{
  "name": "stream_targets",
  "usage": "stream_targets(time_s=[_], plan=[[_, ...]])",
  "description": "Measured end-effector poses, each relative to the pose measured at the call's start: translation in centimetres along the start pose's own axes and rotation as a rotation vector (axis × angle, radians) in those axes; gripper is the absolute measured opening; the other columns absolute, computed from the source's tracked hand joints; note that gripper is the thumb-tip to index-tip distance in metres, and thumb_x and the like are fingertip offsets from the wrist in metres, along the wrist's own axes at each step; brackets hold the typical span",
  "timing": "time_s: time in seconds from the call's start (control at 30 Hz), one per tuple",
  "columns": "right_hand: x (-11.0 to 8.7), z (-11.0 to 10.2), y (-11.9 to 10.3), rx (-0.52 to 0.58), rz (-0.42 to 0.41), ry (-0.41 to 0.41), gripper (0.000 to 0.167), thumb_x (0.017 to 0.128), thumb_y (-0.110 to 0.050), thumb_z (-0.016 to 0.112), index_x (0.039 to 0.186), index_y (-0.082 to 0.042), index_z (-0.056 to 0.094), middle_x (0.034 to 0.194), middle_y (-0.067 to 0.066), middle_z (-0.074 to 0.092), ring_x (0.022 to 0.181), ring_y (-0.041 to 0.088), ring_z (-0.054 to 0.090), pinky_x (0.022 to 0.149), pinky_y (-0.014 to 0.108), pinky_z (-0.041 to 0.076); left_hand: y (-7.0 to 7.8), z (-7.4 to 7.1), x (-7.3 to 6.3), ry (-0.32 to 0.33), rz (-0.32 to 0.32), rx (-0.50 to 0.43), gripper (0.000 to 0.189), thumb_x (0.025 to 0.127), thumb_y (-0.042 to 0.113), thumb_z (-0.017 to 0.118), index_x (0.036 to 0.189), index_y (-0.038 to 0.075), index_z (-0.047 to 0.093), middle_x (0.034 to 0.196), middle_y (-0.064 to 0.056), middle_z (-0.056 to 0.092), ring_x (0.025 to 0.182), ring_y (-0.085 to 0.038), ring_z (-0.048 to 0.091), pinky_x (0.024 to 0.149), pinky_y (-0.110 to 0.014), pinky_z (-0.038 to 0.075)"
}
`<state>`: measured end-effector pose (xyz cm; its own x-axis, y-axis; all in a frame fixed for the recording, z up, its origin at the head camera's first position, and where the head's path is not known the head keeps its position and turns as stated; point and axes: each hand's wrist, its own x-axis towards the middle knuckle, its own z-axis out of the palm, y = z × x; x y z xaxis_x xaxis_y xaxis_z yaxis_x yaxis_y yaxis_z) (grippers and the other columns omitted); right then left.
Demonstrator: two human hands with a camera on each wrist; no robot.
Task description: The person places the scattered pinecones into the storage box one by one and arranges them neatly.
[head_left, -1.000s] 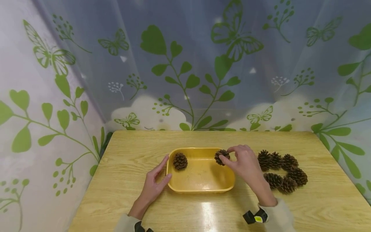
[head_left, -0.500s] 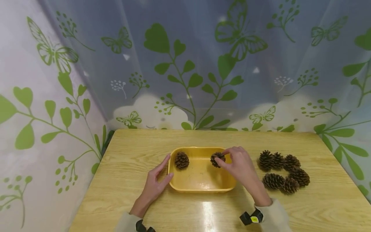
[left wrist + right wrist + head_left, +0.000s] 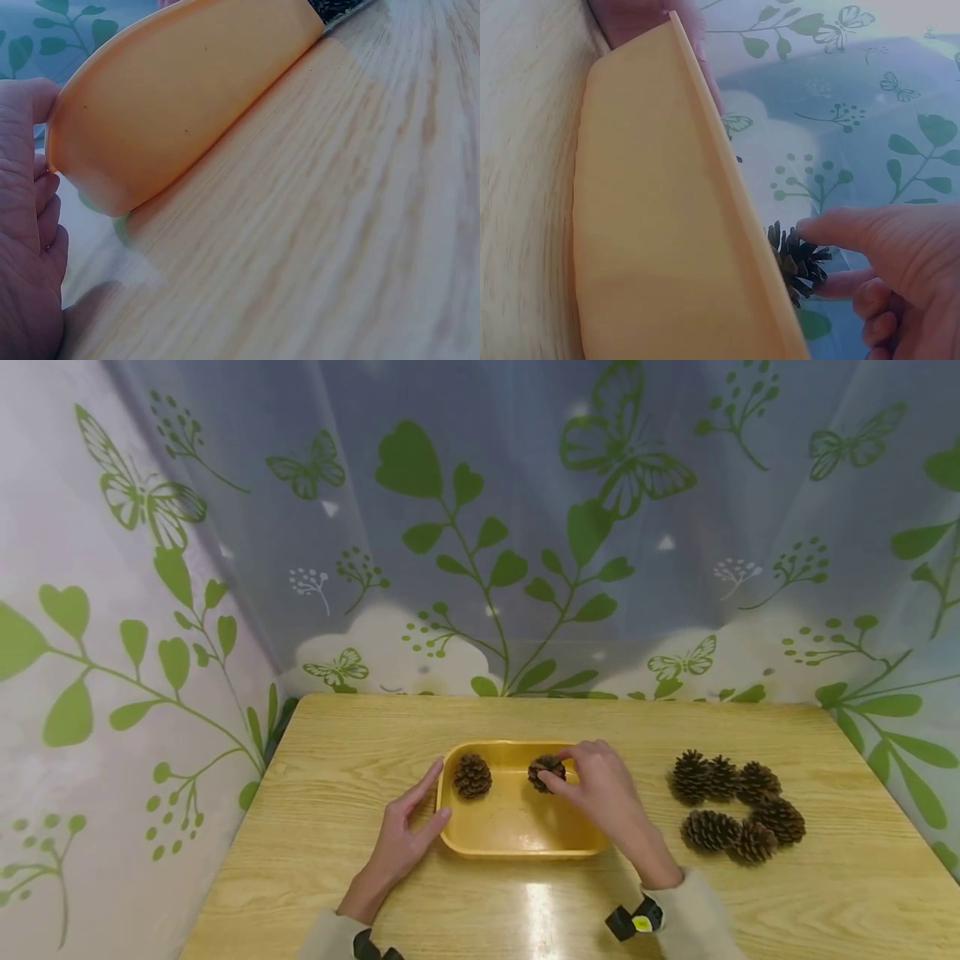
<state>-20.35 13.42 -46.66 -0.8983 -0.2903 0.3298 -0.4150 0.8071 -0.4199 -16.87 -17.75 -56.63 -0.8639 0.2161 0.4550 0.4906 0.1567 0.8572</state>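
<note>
My right hand (image 3: 603,785) pinches a pinecone (image 3: 546,773) between thumb and fingers over the right half of a yellow tray (image 3: 517,852). In the right wrist view this pinecone (image 3: 801,259) shows beyond the tray's rim, partly hidden by it. A second pinecone (image 3: 472,776) sits inside the tray at its left end. My left hand (image 3: 405,827) rests against the tray's left end, thumb and fingers spread and fairly straight. In the left wrist view the left hand's fingers (image 3: 49,210) lie by the tray's end wall (image 3: 172,112).
Several pinecones (image 3: 753,843) lie in a curved group on the wooden table (image 3: 360,735), right of the tray. Behind the table hangs a patterned curtain (image 3: 480,568) with leaves and butterflies.
My right hand has carried its pinecone leftward, from the tray's right end toward the middle. The left hand stays at the tray's left end. The view has shifted slightly.
</note>
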Motion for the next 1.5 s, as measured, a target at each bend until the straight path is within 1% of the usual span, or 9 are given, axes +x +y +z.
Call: stream_targets(time_s=[0.27, 0.47, 0.57, 0.7, 0.8, 0.87, 1.0, 1.2, 1.5], plan=[[0.4, 0.8, -0.6, -0.002, -0.033, 0.002, 0.041, 0.087, -0.035, 0.086, 0.104, 0.001, 0.079, 0.070, 0.006, 0.062, 0.072, 0.022, 0.056, 0.068, 0.038, 0.051, -0.3, 0.0, 0.0, 0.000, -0.007, 0.012, 0.065, 0.099, 0.001, 0.066, 0.159, 0.002, 0.041, 0.162, -0.019, 0.041, 0.153, -0.029, 0.037, 0.126, -0.025, 0.026], [0.9, 1.6, -1.0, 0.002, -0.051, -0.026, 0.042, 0.088, -0.035, 0.086, 0.106, 0.001, 0.079, 0.065, 0.002, 0.057, 0.070, 0.021, 0.055, 0.070, 0.037, 0.053, -0.3, -0.1, 0.0, -0.001, -0.008, 0.013, 0.065, 0.099, 0.001, 0.066, 0.159, 0.001, 0.041, 0.163, -0.018, 0.041, 0.153, -0.029, 0.036, 0.126, -0.025, 0.025], [1.1, 2.1, -1.2, -0.004, -0.057, -0.035, 0.041, 0.088, -0.035, 0.086, 0.106, 0.001, 0.079, 0.068, 0.005, 0.061, 0.072, 0.023, 0.058, 0.070, 0.039, 0.054, -0.3, -0.1, 0.0, -0.001, -0.008, 0.008, 0.065, 0.099, 0.001, 0.066, 0.159, 0.002, 0.041, 0.163, -0.017, 0.041, 0.153, -0.030, 0.036, 0.126, -0.025, 0.025], [1.2, 2.6, -1.5, -0.031, -0.064, -0.040, 0.040, 0.088, -0.035, 0.085, 0.105, 0.000, 0.079, 0.080, 0.010, 0.072, 0.072, 0.025, 0.063, 0.084, 0.046, 0.059, -0.3, -0.1, 0.0, -0.003, -0.014, 0.004, 0.065, 0.100, 0.001, 0.066, 0.159, 0.003, 0.041, 0.163, -0.016, 0.041, 0.153, -0.029, 0.036, 0.126, -0.024, 0.025], [1.3, 3.0, -1.6, -0.041, -0.069, -0.045, 0.039, 0.088, -0.035, 0.085, 0.105, -0.001, 0.079, 0.089, 0.012, 0.076, 0.073, 0.025, 0.067, 0.097, 0.051, 0.057, -0.3, -0.1, 0.0, -0.002, -0.018, 0.005, 0.065, 0.100, 0.002, 0.066, 0.159, 0.003, 0.041, 0.163, -0.016, 0.041, 0.153, -0.028, 0.036, 0.126, -0.024, 0.025], [1.4, 3.2, -1.7, -0.041, -0.073, -0.046, 0.038, 0.088, -0.034, 0.086, 0.105, -0.001, 0.079, 0.092, 0.013, 0.077, 0.078, 0.027, 0.070, 0.099, 0.052, 0.056, -0.3, -0.1, 0.0, -0.001, -0.021, 0.004, 0.064, 0.100, 0.002, 0.066, 0.159, 0.004, 0.041, 0.163, -0.016, 0.041, 0.153, -0.028, 0.036, 0.126, -0.024, 0.025], [1.5, 3.6, -1.8, -0.043, -0.076, -0.048, 0.038, 0.088, -0.034, 0.086, 0.104, -0.001, 0.079, 0.094, 0.013, 0.077, 0.084, 0.029, 0.070, 0.093, 0.050, 0.058, -0.4, -0.1, 0.0, 0.002, -0.017, 0.006, 0.064, 0.099, 0.002, 0.066, 0.159, 0.003, 0.041, 0.163, -0.016, 0.042, 0.153, -0.028, 0.036, 0.126, -0.024, 0.025], [1.6, 4.1, -1.7, -0.046, -0.092, -0.044, 0.036, 0.088, -0.034, 0.086, 0.102, -0.001, 0.079, 0.091, 0.011, 0.077, 0.082, 0.027, 0.067, 0.080, 0.043, 0.058, -0.4, -0.1, 0.0, 0.001, -0.013, 0.017, 0.065, 0.099, 0.003, 0.066, 0.159, 0.004, 0.041, 0.163, -0.015, 0.041, 0.153, -0.030, 0.037, 0.126, -0.025, 0.025], [1.8, 4.1, -2.1, -0.041, -0.082, -0.057, 0.037, 0.088, -0.033, 0.086, 0.103, -0.001, 0.079, 0.096, 0.012, 0.077, 0.084, 0.028, 0.066, 0.077, 0.041, 0.057, -0.4, -0.1, 0.0, 0.000, -0.013, 0.007, 0.065, 0.099, 0.003, 0.066, 0.159, 0.004, 0.041, 0.163, -0.015, 0.042, 0.153, -0.029, 0.037, 0.126, -0.026, 0.025]])
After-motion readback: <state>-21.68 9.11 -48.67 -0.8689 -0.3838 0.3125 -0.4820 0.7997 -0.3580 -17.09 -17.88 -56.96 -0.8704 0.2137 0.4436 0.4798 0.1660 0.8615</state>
